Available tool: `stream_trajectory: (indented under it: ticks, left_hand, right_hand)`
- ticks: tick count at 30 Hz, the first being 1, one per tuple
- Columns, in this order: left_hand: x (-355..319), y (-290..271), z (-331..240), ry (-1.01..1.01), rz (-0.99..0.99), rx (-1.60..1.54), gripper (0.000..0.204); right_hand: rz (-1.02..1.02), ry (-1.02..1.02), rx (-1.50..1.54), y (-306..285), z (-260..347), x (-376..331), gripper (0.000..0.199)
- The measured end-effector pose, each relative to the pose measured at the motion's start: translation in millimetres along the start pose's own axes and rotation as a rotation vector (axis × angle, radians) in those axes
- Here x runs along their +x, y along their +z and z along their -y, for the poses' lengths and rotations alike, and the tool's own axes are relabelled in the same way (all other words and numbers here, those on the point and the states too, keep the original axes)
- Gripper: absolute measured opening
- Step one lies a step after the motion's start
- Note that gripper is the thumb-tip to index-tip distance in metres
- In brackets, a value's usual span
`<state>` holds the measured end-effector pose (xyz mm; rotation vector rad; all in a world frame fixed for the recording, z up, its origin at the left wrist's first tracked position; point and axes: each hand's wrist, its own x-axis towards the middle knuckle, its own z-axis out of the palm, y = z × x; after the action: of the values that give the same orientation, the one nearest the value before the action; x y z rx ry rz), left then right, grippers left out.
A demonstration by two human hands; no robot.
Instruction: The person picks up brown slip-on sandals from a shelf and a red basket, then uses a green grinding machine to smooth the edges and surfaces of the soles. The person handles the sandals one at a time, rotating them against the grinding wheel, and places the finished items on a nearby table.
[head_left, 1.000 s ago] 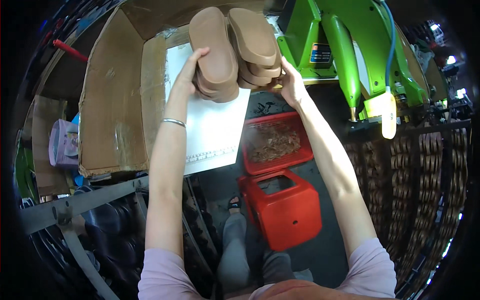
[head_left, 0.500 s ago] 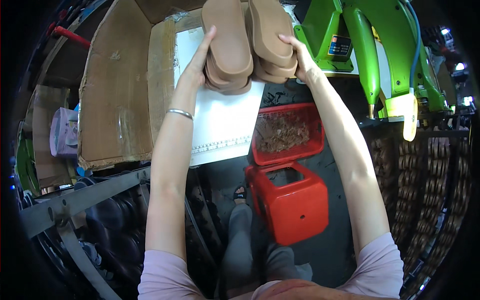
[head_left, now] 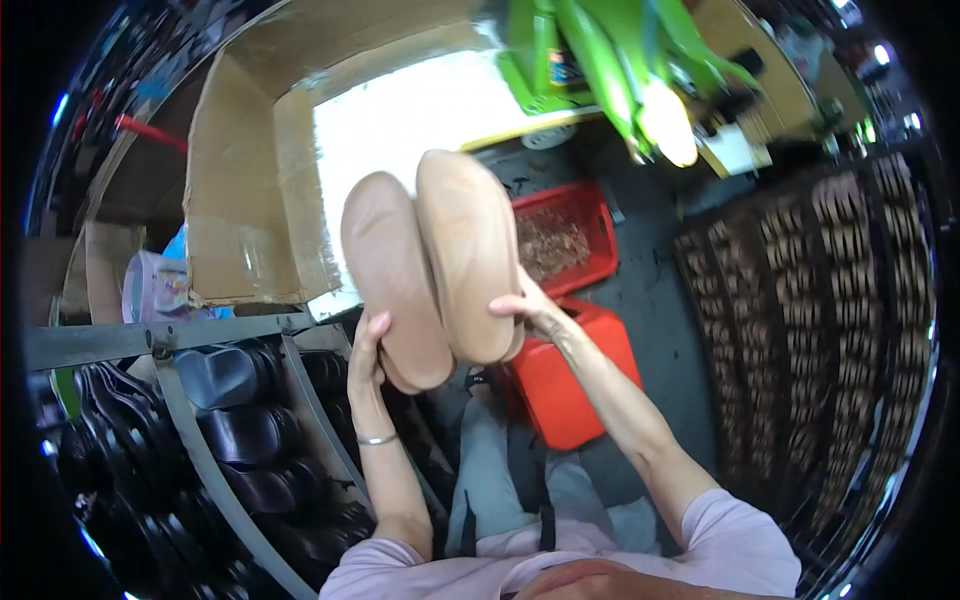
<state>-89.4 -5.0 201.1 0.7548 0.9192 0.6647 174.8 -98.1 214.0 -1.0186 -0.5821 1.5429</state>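
Note:
Two stacks of tan shoe soles are held up side by side in front of my body, above the near edge of the white board (head_left: 420, 95). My left hand (head_left: 366, 350) grips the heel end of the left stack of soles (head_left: 392, 265), thumb on its face. Around the heel end of the right stack of soles (head_left: 465, 250) my right hand (head_left: 535, 308) is closed, its thumb pressed on the top sole. The fingers under both stacks are mostly hidden.
An open cardboard box (head_left: 235, 190) stands at the left by the board. Green machines (head_left: 590, 60) rise at the far right. Below are a red basket of scraps (head_left: 600, 235) and a red stool (head_left: 580, 380). Racks hold black shoes (head_left: 255, 435) left and many brown pieces (head_left: 800, 330) right.
Both hands have drawn the stacks of soles back toward my body, off from over the far part of the board. The view has shifted, showing more of the right rack.

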Motion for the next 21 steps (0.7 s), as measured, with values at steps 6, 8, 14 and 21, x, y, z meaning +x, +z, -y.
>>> stream_trajectory:
  ticks: [6,8,14,21]
  left_hand:
    - [-157,27,107,-0.246,-0.116,-0.111,0.068]
    - [-220,60,137,-0.337,-0.027,0.061,0.079]
    - [-367,211,274,-0.609,0.274,0.303,0.072]
    - [-459,368,442,-0.792,0.834,0.564,0.069]
  right_hand:
    - [-0.062,-0.181,0.109,-13,-69,-183,0.107]
    - [-0.076,-0.228,0.118,-22,-70,-272,0.103]
    - [-0.436,-0.273,0.189,-87,-161,-580,0.103]
    - [-1.165,-0.268,0.244,-98,-237,-863,0.103]
